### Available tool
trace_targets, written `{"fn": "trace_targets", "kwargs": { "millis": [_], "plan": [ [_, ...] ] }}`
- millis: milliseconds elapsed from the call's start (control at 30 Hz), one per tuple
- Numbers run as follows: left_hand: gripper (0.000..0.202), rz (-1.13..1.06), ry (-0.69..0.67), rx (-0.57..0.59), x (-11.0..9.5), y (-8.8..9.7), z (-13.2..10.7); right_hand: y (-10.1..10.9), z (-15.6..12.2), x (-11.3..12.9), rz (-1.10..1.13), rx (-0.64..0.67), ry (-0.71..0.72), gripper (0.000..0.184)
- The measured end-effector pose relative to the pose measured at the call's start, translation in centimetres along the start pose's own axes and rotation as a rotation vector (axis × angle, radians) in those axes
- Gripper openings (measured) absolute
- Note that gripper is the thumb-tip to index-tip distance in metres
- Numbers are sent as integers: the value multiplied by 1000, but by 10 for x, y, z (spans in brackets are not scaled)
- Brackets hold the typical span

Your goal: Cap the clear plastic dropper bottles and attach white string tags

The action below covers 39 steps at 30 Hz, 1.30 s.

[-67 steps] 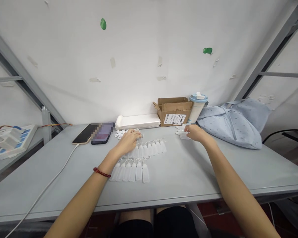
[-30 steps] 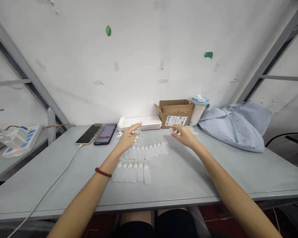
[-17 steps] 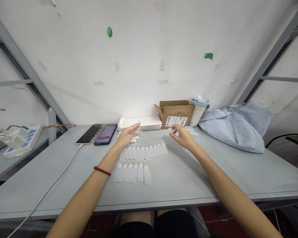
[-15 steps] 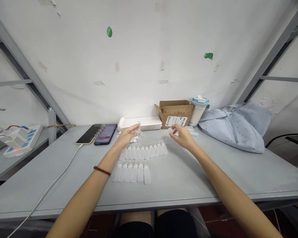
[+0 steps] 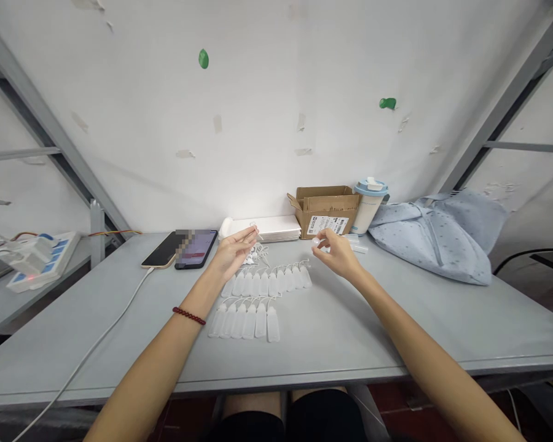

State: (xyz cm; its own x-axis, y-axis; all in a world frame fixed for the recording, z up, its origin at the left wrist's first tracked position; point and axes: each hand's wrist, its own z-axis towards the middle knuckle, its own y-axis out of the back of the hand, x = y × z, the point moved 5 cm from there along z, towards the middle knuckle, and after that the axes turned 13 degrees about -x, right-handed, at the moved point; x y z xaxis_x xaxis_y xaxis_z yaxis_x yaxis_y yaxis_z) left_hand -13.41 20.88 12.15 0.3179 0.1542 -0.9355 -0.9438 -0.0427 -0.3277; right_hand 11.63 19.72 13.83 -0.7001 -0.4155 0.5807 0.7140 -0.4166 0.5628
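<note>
My left hand (image 5: 233, 253) is raised over the back of the table, its thumb and fingertips pinched on a thin white cord (image 5: 257, 229). Below it lies a tangled pile of white cords (image 5: 260, 253). To the right, my right hand (image 5: 335, 253) is closed, pinching a small translucent plastic piece (image 5: 315, 243) that its fingers partly hide. Several more clear pieces (image 5: 360, 249) lie behind that hand. Between my forearms, flat translucent plastic pieces with white cord loops lie in two rows, a back row (image 5: 273, 283) and a front row (image 5: 249, 322).
At the back stand a white stack (image 5: 276, 228), an open cardboard box (image 5: 328, 212) and a blue-lidded cup (image 5: 367, 212). A pale blue cloth bag (image 5: 435, 236) lies right. Two phones (image 5: 198, 250) (image 5: 160, 250) lie left, one with a white cable (image 5: 105, 331). A power strip (image 5: 46, 264) sits further left.
My left hand has turned slightly, its fingertips drawing together, and the white cord shows more clearly there. The right hand is almost still, with its translucent piece tilted a little.
</note>
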Motion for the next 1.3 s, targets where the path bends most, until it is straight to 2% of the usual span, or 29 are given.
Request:
{"fn": "trace_targets", "kwargs": {
  "millis": [200, 400, 500, 600, 800, 1000, 1300],
  "plan": [
    [21, 14, 40, -62, 0, -5, -7, -2, -5, 8, 279, 4, -164, 19],
    [16, 163, 75, -18, 2, -19, -21, -18, -18, 20, 651, 154, -352, 21],
    [20, 210, 102, 54, 3, -25, -26, -22, -22, 26, 770, 200, -413, 23],
    [21, 248, 113, 113, 4, -29, -28, -24, -23, 30, 812, 240, -434, 22],
    [23, 293, 120, 159, 3, -32, -32, -25, -25, 33, 820, 305, -442, 19],
    [22, 336, 82, 149, 4, -31, -31, -27, -26, 36, 846, 357, -440, 18],
    [20, 413, 29, 68, 0, -33, -32, -27, -27, 35, 884, 373, -434, 16]
  ]
}}
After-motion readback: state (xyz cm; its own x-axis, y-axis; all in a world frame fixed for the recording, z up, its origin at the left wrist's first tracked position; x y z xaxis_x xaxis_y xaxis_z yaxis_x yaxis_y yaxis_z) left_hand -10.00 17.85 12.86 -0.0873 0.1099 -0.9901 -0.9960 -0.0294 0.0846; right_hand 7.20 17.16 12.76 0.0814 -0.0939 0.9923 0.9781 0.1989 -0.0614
